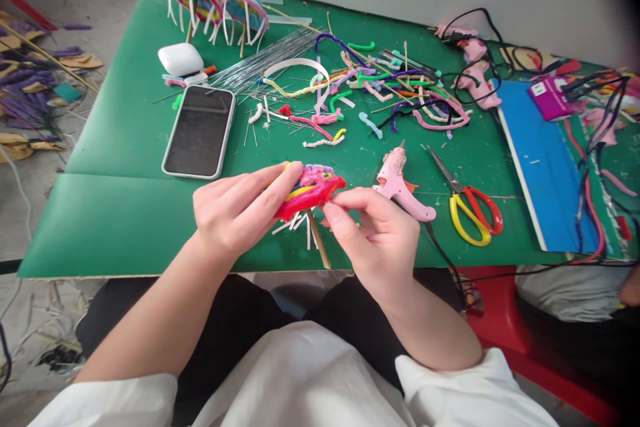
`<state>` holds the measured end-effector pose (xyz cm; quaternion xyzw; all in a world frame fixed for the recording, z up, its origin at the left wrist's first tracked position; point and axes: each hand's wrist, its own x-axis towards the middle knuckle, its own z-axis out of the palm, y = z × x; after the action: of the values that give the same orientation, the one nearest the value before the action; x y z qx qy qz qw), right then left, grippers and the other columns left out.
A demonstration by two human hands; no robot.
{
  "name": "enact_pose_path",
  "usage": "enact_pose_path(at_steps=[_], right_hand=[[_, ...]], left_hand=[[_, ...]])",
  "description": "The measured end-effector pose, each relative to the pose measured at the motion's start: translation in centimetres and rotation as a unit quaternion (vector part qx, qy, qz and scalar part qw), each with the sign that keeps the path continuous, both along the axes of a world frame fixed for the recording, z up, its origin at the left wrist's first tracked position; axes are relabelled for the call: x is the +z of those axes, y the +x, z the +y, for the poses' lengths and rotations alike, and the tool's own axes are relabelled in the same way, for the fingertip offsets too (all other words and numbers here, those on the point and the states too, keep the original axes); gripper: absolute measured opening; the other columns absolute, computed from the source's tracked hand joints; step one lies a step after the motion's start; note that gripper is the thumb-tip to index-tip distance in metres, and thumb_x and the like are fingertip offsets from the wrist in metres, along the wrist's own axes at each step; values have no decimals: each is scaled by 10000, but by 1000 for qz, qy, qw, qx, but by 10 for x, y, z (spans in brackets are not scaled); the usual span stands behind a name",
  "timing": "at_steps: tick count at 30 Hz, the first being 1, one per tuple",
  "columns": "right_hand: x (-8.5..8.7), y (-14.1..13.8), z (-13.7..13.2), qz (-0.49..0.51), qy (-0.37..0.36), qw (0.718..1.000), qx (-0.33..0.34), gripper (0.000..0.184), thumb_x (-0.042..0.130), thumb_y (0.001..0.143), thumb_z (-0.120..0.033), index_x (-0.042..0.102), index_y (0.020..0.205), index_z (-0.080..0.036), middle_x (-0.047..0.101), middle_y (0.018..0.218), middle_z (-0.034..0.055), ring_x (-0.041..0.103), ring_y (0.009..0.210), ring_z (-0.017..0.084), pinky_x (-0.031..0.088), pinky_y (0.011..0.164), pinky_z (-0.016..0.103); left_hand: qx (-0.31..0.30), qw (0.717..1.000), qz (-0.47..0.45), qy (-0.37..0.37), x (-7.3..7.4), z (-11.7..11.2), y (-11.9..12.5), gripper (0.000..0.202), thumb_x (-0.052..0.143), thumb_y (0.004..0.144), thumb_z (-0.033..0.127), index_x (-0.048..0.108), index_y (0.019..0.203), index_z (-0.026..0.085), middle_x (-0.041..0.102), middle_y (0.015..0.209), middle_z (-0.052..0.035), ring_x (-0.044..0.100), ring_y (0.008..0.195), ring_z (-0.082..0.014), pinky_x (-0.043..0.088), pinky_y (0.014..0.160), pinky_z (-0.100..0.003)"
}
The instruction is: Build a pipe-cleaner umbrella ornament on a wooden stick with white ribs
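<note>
My left hand (240,210) is closed around a small craft umbrella (313,188) made of red, yellow, pink and purple pipe cleaners, with white strands and a wooden stick hanging below it. My right hand (373,233) pinches the umbrella's right edge with thumb and fingers. Both hands hover over the near edge of the green table (115,220).
A pink glue gun (400,183) and red-and-yellow scissors (473,210) lie just right of my hands. A phone (200,130), white earbud case (180,58), loose pipe cleaners (395,90), thin wires (265,60) and two finished umbrellas (215,3) lie farther back. More glue guns (475,70) and a blue board (540,160) are at right.
</note>
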<state>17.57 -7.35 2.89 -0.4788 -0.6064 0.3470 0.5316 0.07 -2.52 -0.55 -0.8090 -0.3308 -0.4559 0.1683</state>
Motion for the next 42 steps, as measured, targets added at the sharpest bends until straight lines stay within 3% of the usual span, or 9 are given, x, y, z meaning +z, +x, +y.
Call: enact_pose_path(at_steps=[9,19,26,32,42], right_hand=[[1,0,-1,-3,-2,1000,-3,114,626,854,-153,638,760,-217,605,606,-62,593,593,85,483,595,204],[0,0,0,-3,1,1000,-4,118,624,856,-161,640,752,-215,596,592,-62,588,576,87,483,582,210],[0,-1,0,-5,-8,1000,-6,110,623,856,-189,643,752,-219,612,607,-51,600,584,100,496,591,227],[0,-1,0,-15,-14,1000,-15,112,626,856,-243,648,748,-221,627,617,-33,604,569,118,507,572,251],[1,2,-1,9,-34,999,3,127,619,867,-223,641,741,-223,617,585,-54,580,533,98,498,555,227]], left_hand=[[-8,1000,3,24,1,2,0,336,669,855,288,648,1180,206,766,875,-28,695,601,-120,539,559,-207],[1,1000,0,4,-1,1,-1,352,651,867,277,622,1218,279,765,900,4,703,614,-116,544,572,-203],[-17,1000,-4,14,0,2,0,374,671,846,260,636,1212,196,766,892,-53,702,602,-134,544,564,-213],[-1,1000,-8,-23,0,0,-1,417,633,876,312,565,1287,324,765,916,-8,704,602,-131,544,556,-226],[-7,999,-35,-24,-3,1,-2,401,676,848,304,618,1245,309,765,898,-18,689,588,-119,506,528,-214]])
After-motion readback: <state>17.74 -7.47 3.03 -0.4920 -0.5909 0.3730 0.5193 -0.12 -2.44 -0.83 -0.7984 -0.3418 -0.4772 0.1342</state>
